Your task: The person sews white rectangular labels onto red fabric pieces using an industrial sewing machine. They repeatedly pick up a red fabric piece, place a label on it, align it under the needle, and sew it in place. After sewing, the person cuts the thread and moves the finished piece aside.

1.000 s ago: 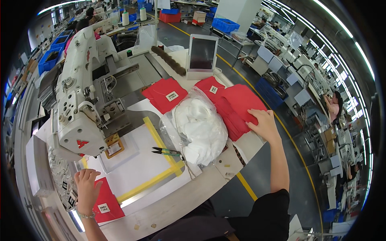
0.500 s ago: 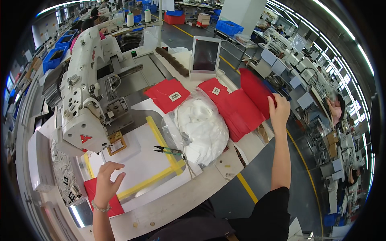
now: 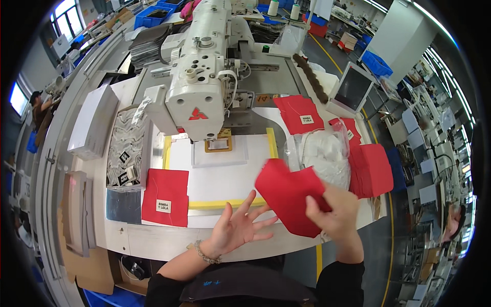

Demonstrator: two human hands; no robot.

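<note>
My right hand [image 3: 335, 212] grips a red fabric piece [image 3: 291, 199] by its right side, holding it up over the front edge of the sewing table. Palm up and fingers spread, my left hand [image 3: 239, 227] is just left of that piece and holds nothing. Farther left, a red piece with a pale label [image 3: 166, 197] lies flat beside the white, yellow-taped work plate [image 3: 220, 179]. Behind the plate is the head of a white sewing machine [image 3: 197, 97], with a small brass-coloured frame [image 3: 218, 144] below it.
A clear bag of white material [image 3: 325, 161] sits right of the plate, near stacked red pieces [image 3: 371, 171] and labelled red pieces [image 3: 302, 113]. A screen [image 3: 353, 87] stands at the back right. On the left are a tray of labels [image 3: 125, 153] and a white box [image 3: 93, 123].
My view has turned left. My right hand has brought the red fabric piece from the right-hand stack to in front of me, and my left hand has moved rightward toward it.
</note>
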